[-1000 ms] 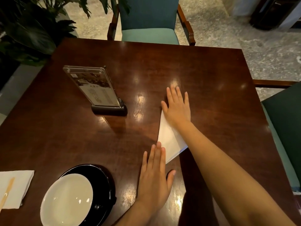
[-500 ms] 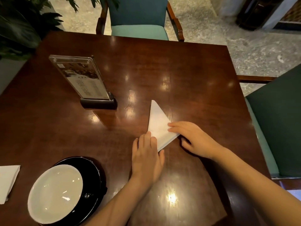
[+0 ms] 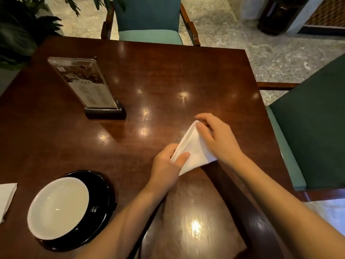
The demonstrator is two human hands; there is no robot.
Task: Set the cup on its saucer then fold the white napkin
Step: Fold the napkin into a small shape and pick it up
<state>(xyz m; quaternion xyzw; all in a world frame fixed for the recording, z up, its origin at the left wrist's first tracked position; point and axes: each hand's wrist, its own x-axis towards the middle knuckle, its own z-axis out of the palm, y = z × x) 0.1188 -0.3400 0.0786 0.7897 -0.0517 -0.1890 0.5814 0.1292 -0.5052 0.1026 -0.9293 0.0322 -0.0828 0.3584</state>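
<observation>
The white napkin (image 3: 192, 150), folded into a triangle, is held between both hands over the dark wooden table (image 3: 168, 81). My left hand (image 3: 168, 163) pinches its near left edge with thumb on top. My right hand (image 3: 216, 137) grips the far tip and right side from above. At the near left a white dish (image 3: 57, 206) rests on a black saucer (image 3: 100, 208). I cannot tell whether the white piece is a cup seen from above.
A clear menu stand (image 3: 87, 86) in a black base stands at the far left. A second white napkin (image 3: 6, 197) lies at the left edge. Green chairs stand at the far side (image 3: 149, 19) and the right (image 3: 313, 128). Plant leaves (image 3: 20, 32) overhang the far left corner.
Both hands were pressing flat on the napkin; they have since closed on its edges and lifted it partly off the table. The far tip has come up under my right hand.
</observation>
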